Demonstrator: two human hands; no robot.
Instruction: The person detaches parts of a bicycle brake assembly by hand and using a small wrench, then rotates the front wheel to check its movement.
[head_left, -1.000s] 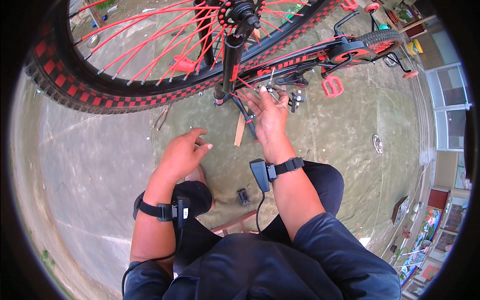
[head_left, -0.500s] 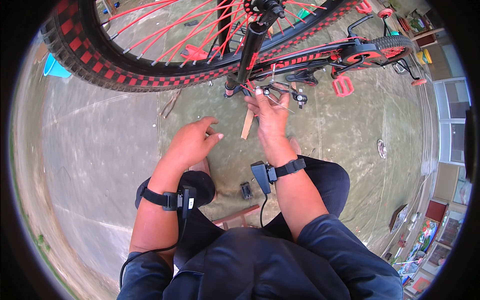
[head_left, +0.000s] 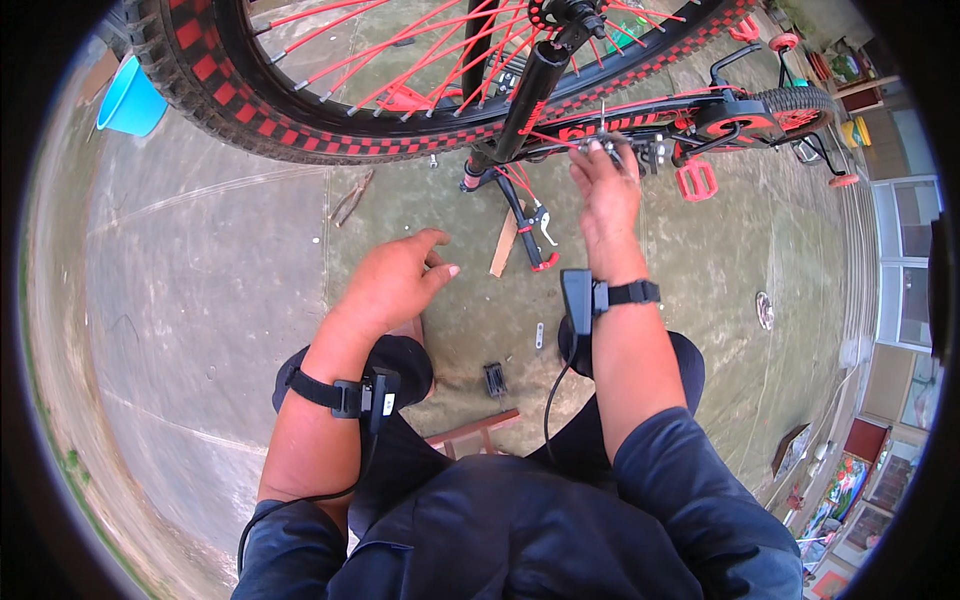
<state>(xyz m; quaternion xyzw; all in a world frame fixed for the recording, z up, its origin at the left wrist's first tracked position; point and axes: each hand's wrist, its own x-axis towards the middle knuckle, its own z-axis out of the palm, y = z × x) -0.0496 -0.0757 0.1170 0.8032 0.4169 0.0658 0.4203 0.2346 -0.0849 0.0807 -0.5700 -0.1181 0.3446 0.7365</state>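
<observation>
A black and red bicycle [head_left: 625, 130] stands upside down before me, its front wheel [head_left: 240, 115] with red spokes and a checkered rim nearest. My right hand [head_left: 607, 195] is closed on a black and silver brake caliper [head_left: 652, 153], blurred and partly hidden by the fingers, beside the frame. Over the ground on the left hovers my left hand [head_left: 395, 275], fingers apart and holding nothing. Below the fork lies the handlebar [head_left: 527, 235] with a red-ended grip and a silver brake lever [head_left: 543, 222]. A red pedal [head_left: 696, 181] sits to the right.
A flat piece of wood or cardboard [head_left: 504, 243] lies by the handlebar. Pliers [head_left: 350, 198] rest farther left. A small flat metal piece [head_left: 540, 335] and a black box-like part [head_left: 494, 379] lie between my feet. A blue bucket [head_left: 133, 98] stands far left.
My right hand has moved right and slightly away with the brake caliper, uncovering the handlebar and lever. The left hand has barely moved. The view has shifted slightly.
</observation>
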